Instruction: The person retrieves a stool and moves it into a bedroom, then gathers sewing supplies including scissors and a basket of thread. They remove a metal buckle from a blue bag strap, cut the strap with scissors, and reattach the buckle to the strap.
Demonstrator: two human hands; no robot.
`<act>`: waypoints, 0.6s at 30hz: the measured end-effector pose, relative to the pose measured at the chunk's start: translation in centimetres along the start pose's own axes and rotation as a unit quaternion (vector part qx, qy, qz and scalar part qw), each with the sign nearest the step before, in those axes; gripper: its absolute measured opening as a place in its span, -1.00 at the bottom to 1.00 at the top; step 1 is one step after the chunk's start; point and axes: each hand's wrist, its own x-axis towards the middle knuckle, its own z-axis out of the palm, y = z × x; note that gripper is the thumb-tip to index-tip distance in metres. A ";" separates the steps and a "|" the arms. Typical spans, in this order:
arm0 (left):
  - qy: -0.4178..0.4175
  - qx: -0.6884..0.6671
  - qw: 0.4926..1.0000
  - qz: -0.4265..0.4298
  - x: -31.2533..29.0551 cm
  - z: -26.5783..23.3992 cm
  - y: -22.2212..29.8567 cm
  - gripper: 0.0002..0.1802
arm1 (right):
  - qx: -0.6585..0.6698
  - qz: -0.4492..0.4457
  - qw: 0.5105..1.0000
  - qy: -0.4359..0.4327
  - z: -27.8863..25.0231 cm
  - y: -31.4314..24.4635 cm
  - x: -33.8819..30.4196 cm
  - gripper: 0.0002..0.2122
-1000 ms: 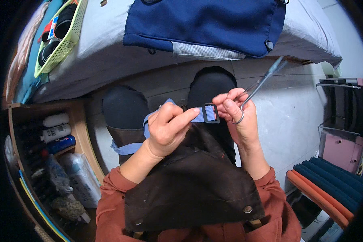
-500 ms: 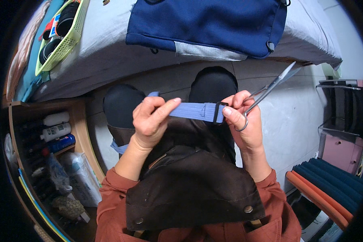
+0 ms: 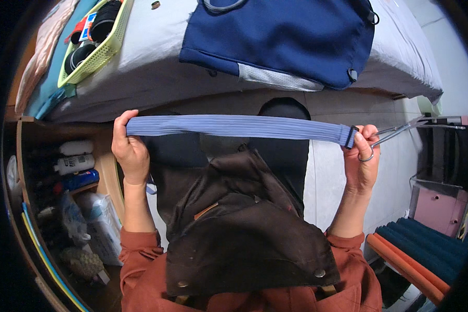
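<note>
A blue ribbed strap [image 3: 234, 126] is stretched nearly level between my hands, above my lap. My left hand [image 3: 130, 148] grips its left end, fingers closed round it. At the right end a black slide buckle [image 3: 351, 137] sits on the strap, pinched in my right hand [image 3: 363, 151]. Scissors [image 3: 395, 134] also hang from my right hand, a finger loop by the thumb and the blades apart, pointing to the right. A bit of blue strap shows below my left wrist. The dark brown apron [image 3: 244, 234] covers my lap.
Ahead, a navy bag [image 3: 281, 41] with a mesh pocket lies on a bed with a grey sheet [image 3: 145, 62]. A green basket [image 3: 106, 54] of black rolls stands at its left. Left is a wooden shelf [image 3: 109, 171] with bottles; right are fabric rolls [image 3: 411, 265] and a pink drawer [image 3: 437, 208].
My hands have moved apart, left hand leftward and right hand rightward, so a longer length of strap is drawn out. The scissors have swung from pointing up-right to nearly level.
</note>
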 end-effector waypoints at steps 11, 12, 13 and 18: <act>-0.070 0.058 0.993 0.081 0.2 -5.1 -0.2 -0.70 | 0.042 -0.028 0.993 0.104 -6.9 -4.6 0.5 -0.81; -0.183 0.014 0.983 -0.027 -1.0 -5.6 0.2 -0.74 | 0.015 -0.029 0.994 0.102 -7.3 -5.0 0.0 -0.82; -0.290 -0.029 0.947 -0.134 -2.2 -6.0 0.4 -0.77 | -0.034 -0.050 0.990 0.129 -7.5 -4.9 -0.3 -0.85; -0.300 -0.129 0.924 -0.201 -2.2 -5.0 -0.6 -0.72 | -0.408 -0.021 0.879 0.245 -10.7 -2.3 -0.5 -0.89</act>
